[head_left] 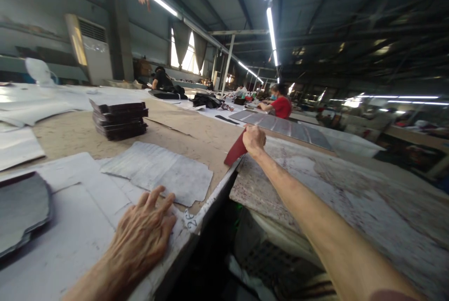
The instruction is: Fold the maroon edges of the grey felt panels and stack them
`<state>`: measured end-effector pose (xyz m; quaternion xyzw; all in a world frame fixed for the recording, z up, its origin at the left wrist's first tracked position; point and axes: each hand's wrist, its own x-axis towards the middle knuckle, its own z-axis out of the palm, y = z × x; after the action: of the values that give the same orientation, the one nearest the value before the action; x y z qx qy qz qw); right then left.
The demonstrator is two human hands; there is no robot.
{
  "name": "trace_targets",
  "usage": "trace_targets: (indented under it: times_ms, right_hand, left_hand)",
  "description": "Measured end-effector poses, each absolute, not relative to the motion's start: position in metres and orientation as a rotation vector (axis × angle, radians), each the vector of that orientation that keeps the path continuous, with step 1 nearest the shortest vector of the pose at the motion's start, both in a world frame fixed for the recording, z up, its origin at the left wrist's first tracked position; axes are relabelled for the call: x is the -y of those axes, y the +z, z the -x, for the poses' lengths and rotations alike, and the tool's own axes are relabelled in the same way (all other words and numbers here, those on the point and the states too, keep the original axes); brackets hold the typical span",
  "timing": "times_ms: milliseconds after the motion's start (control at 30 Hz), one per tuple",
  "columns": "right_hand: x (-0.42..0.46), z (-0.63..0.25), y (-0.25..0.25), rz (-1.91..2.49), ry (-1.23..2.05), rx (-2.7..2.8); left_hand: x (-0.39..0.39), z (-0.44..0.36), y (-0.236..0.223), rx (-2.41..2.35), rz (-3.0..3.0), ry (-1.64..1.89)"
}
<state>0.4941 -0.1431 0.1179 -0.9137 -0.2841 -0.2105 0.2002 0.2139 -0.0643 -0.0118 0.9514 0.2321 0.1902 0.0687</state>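
The fingers of my right hand (255,140) were curled in, pinching a dark red piece (235,150) by its upper end at the edge of the surface (206,151). My left hand (145,226) lay palm down, fingers slightly spread, at a grey sheet's (161,170) near edge; beyond stood a dark stack (119,121).

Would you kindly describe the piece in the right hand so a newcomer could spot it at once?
Find the large worktable on the left. At its edge near the picture's middle, the right hand grips a flat piece. Its dark red colour sets it apart from the pale grey sheet by the left hand.
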Motion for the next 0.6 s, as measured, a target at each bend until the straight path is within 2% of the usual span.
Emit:
trace_targets:
  times_ms: [167, 333, 433, 500, 600]
  right_hand:
    - [0.148, -0.401, 0.083, 2.323, -0.725, 1.248]
    - [0.164, -0.283, 0.034, 1.796, -0.730, 1.797]
    - [0.164, -0.233, 0.008, 1.453, -0.837, 1.828]
    - [0.161, -0.204, -0.008, 1.402, -0.785, 1.826]
    - [0.158, -0.171, -0.022, 1.294, -0.494, 1.965]
  left_hand:
    - [0.071, -0.205, -0.005, -0.760, -2.448, 0.789]
    - [0.077, -0.170, 0.015, -0.833, -1.630, 0.622]
    - [0.075, -0.136, 0.016, -0.999, -1.441, 0.677]
    - [0.074, -0.110, 0.013, -1.106, -1.437, 0.702]
    - [0.071, -0.070, 0.011, -1.200, -1.444, 0.646]
